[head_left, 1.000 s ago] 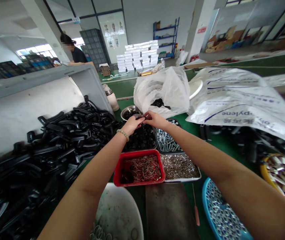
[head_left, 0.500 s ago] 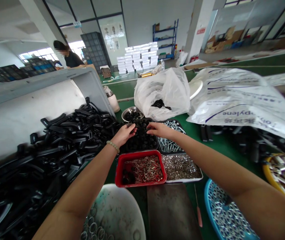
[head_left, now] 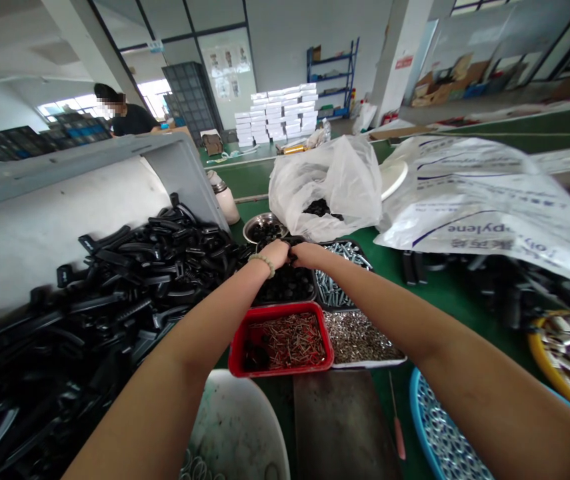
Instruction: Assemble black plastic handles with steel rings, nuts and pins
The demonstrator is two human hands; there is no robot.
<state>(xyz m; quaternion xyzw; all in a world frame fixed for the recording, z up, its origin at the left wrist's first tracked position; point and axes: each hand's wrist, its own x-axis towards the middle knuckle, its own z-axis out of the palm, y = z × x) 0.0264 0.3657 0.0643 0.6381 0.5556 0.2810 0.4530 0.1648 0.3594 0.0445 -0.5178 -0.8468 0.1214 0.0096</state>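
The left hand (head_left: 275, 254) and right hand (head_left: 307, 255) have met above a tray of black parts (head_left: 313, 288). Both clench one small black piece (head_left: 292, 251).

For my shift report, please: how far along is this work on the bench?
Seemingly done: black handles heaped in the grey bin. In hand: the left hand and right hand meet on a small black part above a tray of black pieces. Remaining: the red tray of pins looks full.
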